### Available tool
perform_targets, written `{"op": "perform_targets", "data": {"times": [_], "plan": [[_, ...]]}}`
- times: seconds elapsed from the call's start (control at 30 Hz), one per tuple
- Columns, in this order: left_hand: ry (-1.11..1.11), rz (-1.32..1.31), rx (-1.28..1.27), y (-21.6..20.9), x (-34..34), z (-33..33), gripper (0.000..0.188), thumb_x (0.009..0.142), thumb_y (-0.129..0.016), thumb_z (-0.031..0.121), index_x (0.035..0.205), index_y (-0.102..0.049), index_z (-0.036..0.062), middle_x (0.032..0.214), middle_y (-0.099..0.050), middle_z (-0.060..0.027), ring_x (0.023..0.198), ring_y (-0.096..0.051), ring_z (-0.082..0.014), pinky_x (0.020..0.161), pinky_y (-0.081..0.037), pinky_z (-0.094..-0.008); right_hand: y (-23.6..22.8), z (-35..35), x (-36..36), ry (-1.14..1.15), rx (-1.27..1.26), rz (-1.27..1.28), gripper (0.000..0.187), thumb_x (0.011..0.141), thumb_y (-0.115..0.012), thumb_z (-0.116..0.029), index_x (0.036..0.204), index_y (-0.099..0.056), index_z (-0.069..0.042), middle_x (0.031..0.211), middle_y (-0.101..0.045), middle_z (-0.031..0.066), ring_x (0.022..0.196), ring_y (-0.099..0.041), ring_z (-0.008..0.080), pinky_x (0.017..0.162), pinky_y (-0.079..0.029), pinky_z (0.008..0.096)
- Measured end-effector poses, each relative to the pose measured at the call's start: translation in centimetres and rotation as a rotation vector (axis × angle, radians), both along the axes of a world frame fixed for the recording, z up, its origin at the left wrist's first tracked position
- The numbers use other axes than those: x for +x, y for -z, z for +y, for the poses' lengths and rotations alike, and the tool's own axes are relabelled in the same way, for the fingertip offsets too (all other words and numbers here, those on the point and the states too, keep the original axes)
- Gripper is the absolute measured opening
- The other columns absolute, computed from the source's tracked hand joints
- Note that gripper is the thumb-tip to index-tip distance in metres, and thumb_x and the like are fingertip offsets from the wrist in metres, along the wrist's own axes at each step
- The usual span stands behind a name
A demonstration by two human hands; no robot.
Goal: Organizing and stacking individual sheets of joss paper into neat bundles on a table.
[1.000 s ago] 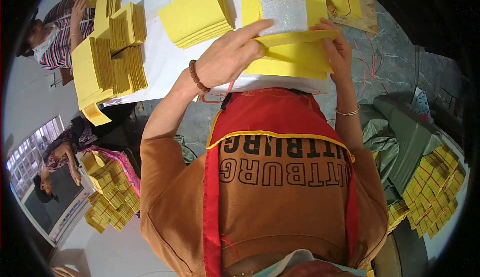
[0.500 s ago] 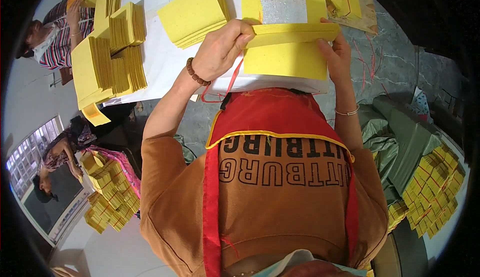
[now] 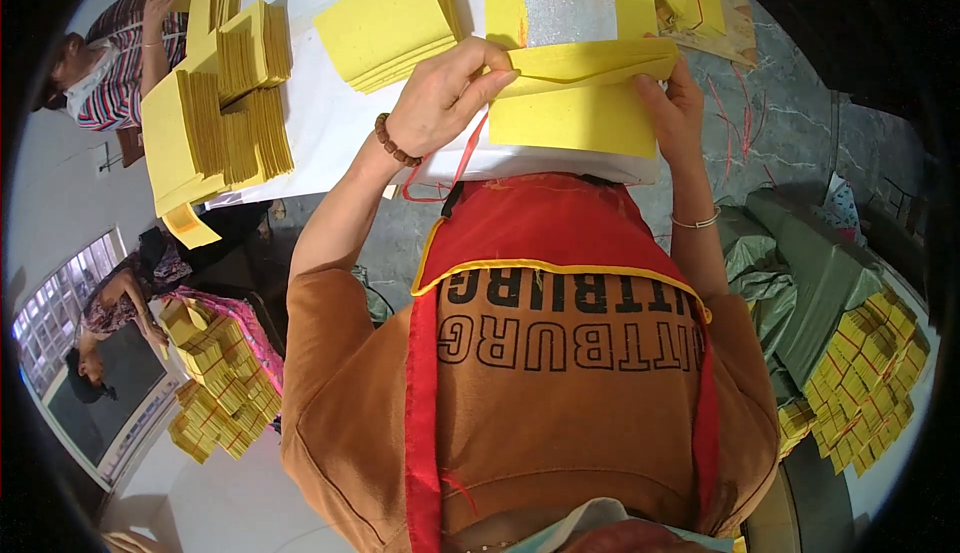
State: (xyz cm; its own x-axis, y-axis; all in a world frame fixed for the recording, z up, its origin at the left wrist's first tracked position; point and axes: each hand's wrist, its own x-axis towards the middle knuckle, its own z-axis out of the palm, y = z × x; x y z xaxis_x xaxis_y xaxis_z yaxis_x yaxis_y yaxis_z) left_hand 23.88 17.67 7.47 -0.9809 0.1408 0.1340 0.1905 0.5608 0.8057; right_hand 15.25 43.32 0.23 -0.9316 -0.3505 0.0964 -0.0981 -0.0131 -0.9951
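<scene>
Below a shiny silver square [image 3: 570, 13], folded yellow paper [image 3: 590, 59] is being pinched by left hand [image 3: 450, 91] and right hand [image 3: 674, 103]; a black-lettered brown sweatshirt [image 3: 560, 423] is being worn farther below.

Yellow paper strip [image 3: 590, 58], folded in layers, long and narrow, gaping slightly toward one end, spans crosswise over flat yellow sheet [image 3: 572, 127] (can't tell if joined). Silver patch [image 3: 570, 11] shows just beyond strip.
</scene>
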Motion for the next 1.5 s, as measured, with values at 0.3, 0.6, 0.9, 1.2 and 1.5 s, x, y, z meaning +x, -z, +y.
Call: {"op": "perform_targets", "data": {"times": [0.3,0.6,0.9,1.2,1.5], "plan": [[-0.005,-0.133,0.069,-0.1,-0.1,0.0,0.015,0.091,-0.055,0.016,0.093,-0.056,0.0008,0.08,-0.056,-0.0023,0.07,-0.051,-0.0086,0.064,-0.043,-0.0228,0.2,0.2,-0.1,-0.004,-0.006,-0.013,0.029,0.077,-0.067,-0.01,0.104,-0.061,-0.003,0.121,-0.052,0.0086,0.113,-0.045,0.0184,0.095,-0.036,0.0299],[-0.1,-0.155,0.164,0.3,0.0,0.1,0.018,0.091,-0.054,0.021,0.092,-0.055,0.0033,0.071,-0.056,-0.0054,0.062,-0.053,-0.014,0.058,-0.043,-0.026,0.4,0.1,-0.3,0.0,0.006,0.009,0.029,0.078,-0.066,-0.011,0.105,-0.06,-0.003,0.119,-0.053,0.0085,0.113,-0.045,0.0188,0.095,-0.035,0.0299],[-0.11,0.088,0.188,-0.1,0.4,0.7,0.017,0.09,-0.056,0.02,0.095,-0.055,0.0039,0.075,-0.059,-0.0059,0.061,-0.055,-0.0131,0.057,-0.044,-0.0252,0.0,0.2,-0.2,-0.034,-0.027,0.021,0.027,0.083,-0.061,-0.011,0.108,-0.06,-0.002,0.12,-0.053,0.0088,0.114,-0.044,0.0176,0.096,-0.034,0.0288],[-0.13,0.007,0.066,-1.0,0.2,1.4,0.018,0.087,-0.061,0.014,0.099,-0.056,0.0009,0.087,-0.063,-0.0053,0.073,-0.059,-0.0101,0.064,-0.048,-0.024,0.2,-0.1,0.0,-0.003,-0.01,0.004,0.027,0.087,-0.057,-0.016,0.11,-0.059,-0.002,0.123,-0.052,0.0079,0.116,-0.043,0.0177,0.097,-0.033,0.0296],[-0.116,-0.183,0.187,0.1,0.3,0.5,0.022,0.088,-0.059,0.022,0.095,-0.061,0.0007,0.072,-0.06,-0.0031,0.063,-0.052,-0.0081,0.058,-0.043,-0.0227,0.2,0.3,-0.2,-0.053,0.006,-0.028,0.038,0.074,-0.069,-0.004,0.11,-0.059,-0.004,0.124,-0.052,0.0078,0.12,-0.043,0.0188,0.1,-0.033,0.0304]]}}
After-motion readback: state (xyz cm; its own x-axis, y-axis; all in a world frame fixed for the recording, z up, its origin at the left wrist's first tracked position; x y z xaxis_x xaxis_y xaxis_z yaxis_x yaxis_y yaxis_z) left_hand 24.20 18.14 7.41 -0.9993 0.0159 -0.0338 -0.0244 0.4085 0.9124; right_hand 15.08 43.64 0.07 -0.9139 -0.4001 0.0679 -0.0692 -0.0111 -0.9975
